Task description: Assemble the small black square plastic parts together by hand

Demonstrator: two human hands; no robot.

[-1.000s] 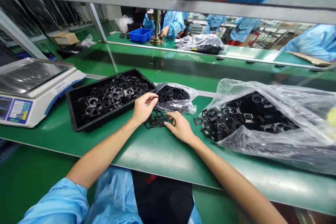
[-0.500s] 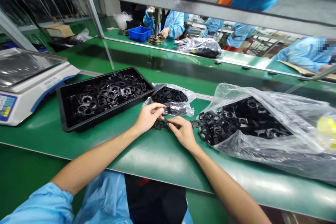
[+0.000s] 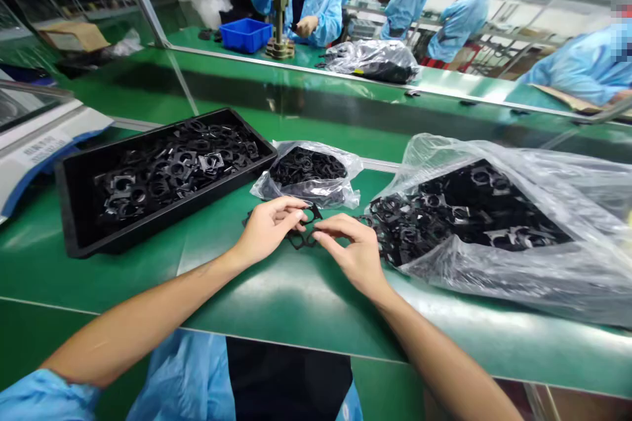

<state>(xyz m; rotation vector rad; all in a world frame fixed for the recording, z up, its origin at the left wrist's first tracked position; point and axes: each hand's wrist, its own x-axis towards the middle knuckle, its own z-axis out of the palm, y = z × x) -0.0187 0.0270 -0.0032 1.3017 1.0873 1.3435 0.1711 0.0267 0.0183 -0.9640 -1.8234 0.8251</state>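
Note:
My left hand and my right hand meet over the green bench, both pinching a flat strip of joined black plastic frame parts just above the surface. A black tray with several loose black frames lies to the left. Just beyond my fingers sits a small clear bag of black parts. A large clear bag of the same linked frames spills open right beside my right hand.
A weighing scale stands at the far left. Beyond a metal rail runs a second green bench with a blue bin, a hand press and a dark bag. Several people in blue coats work there.
The view has tilted up and shifted, so the scale slid left. My hands drew together and lifted the black strip off the bench; the left hand came down from the small bag.

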